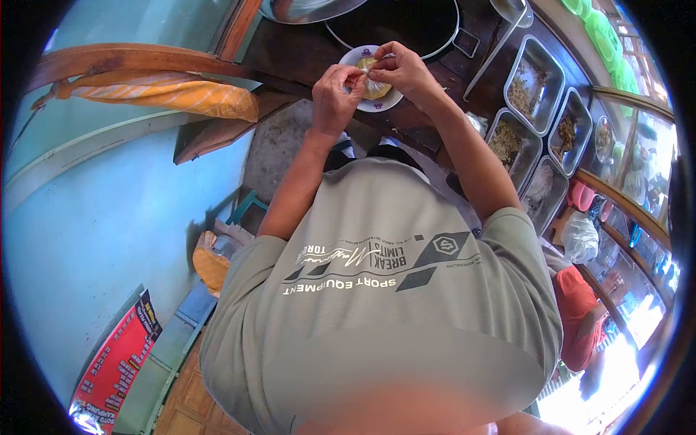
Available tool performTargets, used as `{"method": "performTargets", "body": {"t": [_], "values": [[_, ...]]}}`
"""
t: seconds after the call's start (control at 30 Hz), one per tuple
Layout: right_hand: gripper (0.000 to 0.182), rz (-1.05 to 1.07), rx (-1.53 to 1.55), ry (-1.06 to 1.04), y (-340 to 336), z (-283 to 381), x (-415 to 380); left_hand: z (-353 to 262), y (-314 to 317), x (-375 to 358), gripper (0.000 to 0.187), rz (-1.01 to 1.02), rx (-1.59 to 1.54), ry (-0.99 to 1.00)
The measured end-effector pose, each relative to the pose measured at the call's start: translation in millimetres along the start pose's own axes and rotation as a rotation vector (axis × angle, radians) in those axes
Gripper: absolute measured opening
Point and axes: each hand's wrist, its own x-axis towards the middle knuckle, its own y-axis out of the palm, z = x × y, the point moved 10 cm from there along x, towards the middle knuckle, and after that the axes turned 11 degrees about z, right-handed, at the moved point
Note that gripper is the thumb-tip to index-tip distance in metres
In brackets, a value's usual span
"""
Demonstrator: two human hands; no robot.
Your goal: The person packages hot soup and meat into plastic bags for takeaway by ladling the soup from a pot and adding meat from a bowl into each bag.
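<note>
A small clear plastic bag with yellow contents (374, 90) rests in a white bowl or plate with dark marks on its rim (351, 57). My left hand (336, 100) pinches the gathered top of the bag from the left. From the right, my right hand (406, 70) grips the same top, thumb and forefinger closed. The fingertips of both hands meet above the yellow part. What exactly is inside the bag cannot be made out.
Just beyond stands a wide dark pot (395, 25) with a metal rim. A long-handled ladle (495, 58) lies to its right. Metal trays of food (537, 45) line the right side. An orange cloth (167, 94) hangs at left. Another person in red (578, 308) is at right.
</note>
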Motion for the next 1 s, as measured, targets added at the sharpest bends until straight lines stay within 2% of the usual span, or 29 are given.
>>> {"method": "performTargets", "body": {"t": [0.2,0.4,0.73,0.93,1.0], "values": [[0.023,-0.062,-0.227,-0.18,0.9,22.0,-6.3,-1.9,6.2,0.8,0.014,0.002,0.168,0.055],[0.026,-0.042,-0.684,-0.197,10.0,58.3,-9.1,-14.8,11.7,7.3,0.015,-0.01,0.348,0.247],[0.029,0.04,-0.62,0.07,-3.3,32.0,12.3,-9.1,19.8,5.8,0.022,0.037,0.353,0.36],[0.028,0.074,-0.41,0.13,-7.0,2.0,18.9,-5.5,19.4,7.7,0.023,0.035,0.277,0.387],[0.028,0.031,-0.386,0.002,-5.4,13.3,15.3,-0.4,21.1,8.1,0.023,0.06,0.26,0.379]]}}
